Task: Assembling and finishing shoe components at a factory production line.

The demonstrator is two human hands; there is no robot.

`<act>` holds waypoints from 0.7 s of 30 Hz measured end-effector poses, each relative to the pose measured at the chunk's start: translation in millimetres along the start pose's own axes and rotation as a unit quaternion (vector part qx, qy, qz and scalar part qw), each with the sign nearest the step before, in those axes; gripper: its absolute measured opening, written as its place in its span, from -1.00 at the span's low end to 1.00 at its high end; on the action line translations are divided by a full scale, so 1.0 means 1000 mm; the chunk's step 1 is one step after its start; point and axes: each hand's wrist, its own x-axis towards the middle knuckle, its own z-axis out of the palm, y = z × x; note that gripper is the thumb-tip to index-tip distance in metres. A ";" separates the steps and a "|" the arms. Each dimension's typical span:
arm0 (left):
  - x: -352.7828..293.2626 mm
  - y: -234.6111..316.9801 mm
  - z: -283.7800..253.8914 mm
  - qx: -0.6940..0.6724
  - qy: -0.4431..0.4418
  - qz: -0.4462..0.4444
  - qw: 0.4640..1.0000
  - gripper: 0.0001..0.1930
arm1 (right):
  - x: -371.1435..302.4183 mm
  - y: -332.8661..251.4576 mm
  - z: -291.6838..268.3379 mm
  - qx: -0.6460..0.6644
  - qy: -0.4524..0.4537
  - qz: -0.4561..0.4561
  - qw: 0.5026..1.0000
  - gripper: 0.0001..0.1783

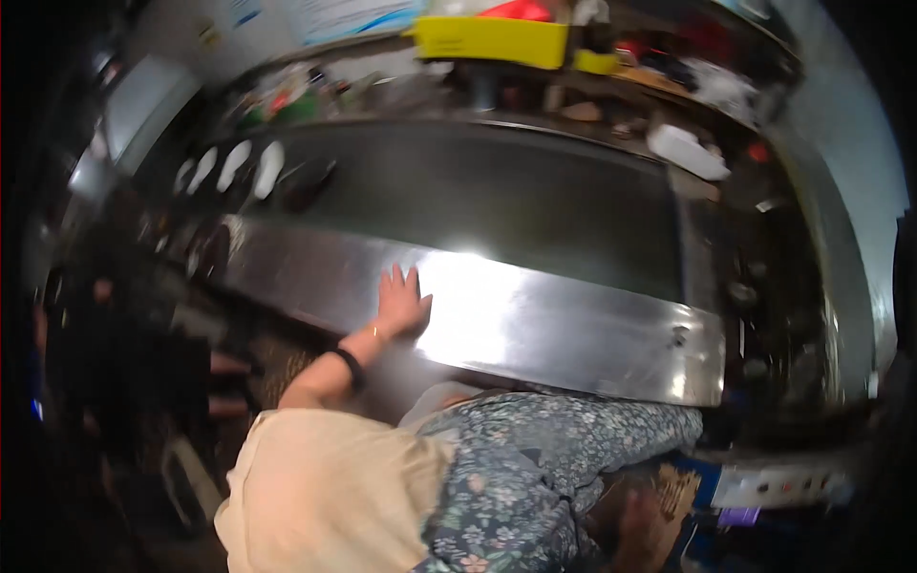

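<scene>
My left hand [400, 303] lies flat, palm down and fingers spread, on the shiny steel front ledge [573, 329] of a large flat griddle. It holds nothing. A black band circles the wrist and a cream sleeve covers the upper arm. Behind the ledge stretches the dark griddle plate [478, 196]. My flower-patterned clothing [535, 468] fills the lower middle of the view. My right hand is out of sight.
Several white oval pieces [239, 164] sit at the plate's far left corner. A yellow bin [492, 40] and cluttered shelves run along the back. A white container [688, 151] rests at the back right. The left side is dark and blurred.
</scene>
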 end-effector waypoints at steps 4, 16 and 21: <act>-0.020 0.121 0.005 -0.116 -0.219 0.197 0.949 -0.30 | 0.000 -0.021 0.044 0.058 0.035 0.007 0.998 -0.47; -0.187 0.329 0.014 0.036 -0.184 0.706 0.682 -0.23 | -0.003 0.025 -0.147 0.080 -0.067 -0.006 0.994 -0.52; -0.176 0.325 0.006 -0.003 -0.181 0.671 0.719 -0.27 | 0.016 0.091 -0.342 -0.147 0.095 0.077 0.982 -0.64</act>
